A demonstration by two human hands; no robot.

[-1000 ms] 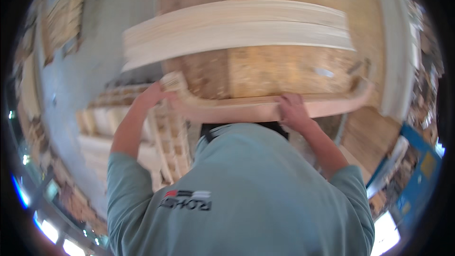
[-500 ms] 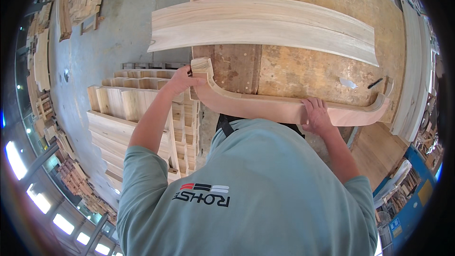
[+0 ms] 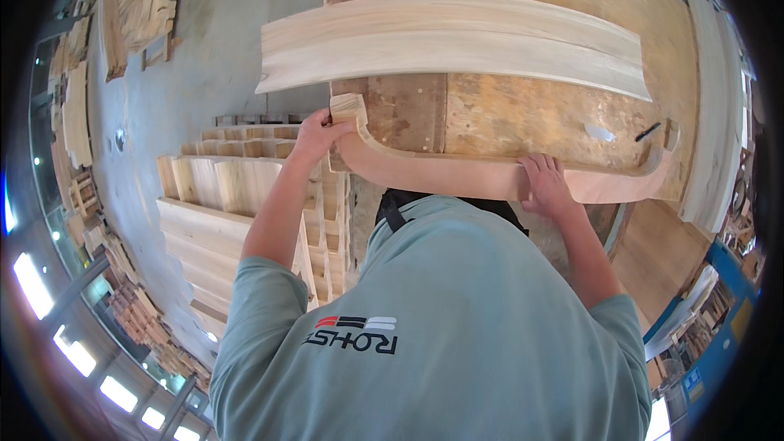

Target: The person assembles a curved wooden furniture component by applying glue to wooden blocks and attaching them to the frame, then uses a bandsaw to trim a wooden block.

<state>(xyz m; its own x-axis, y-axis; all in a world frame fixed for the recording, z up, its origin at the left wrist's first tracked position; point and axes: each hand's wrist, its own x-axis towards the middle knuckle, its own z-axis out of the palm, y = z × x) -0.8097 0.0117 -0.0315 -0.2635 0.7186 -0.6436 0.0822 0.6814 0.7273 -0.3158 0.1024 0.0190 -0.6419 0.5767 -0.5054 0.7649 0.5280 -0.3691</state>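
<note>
A long curved wooden rail (image 3: 441, 175) with upswept ends lies along the near edge of the wooden workbench (image 3: 523, 118), close against my body. My left hand (image 3: 317, 135) grips its left end, thumb over the near face and fingers curled behind the upright tip. Farther right, my right hand (image 3: 549, 186) is closed over the rail, fingertips on the top edge and thumb on the near face. Beyond the rail, a wide, pale, slightly arched wooden panel (image 3: 449, 41) spans the bench and overhangs its left side.
A black pen-like tool (image 3: 648, 131) and a small whitish translucent piece (image 3: 599, 132) lie near the rail's right end. Stacked wooden panels (image 3: 212, 229) stand at my left. Long pale boards (image 3: 710, 114) line the right side, near a blue metal frame (image 3: 723, 335).
The whole view has shifted and turned slightly. Both hands keep the same places on the rail, and I see no clear movement of it against the bench.
</note>
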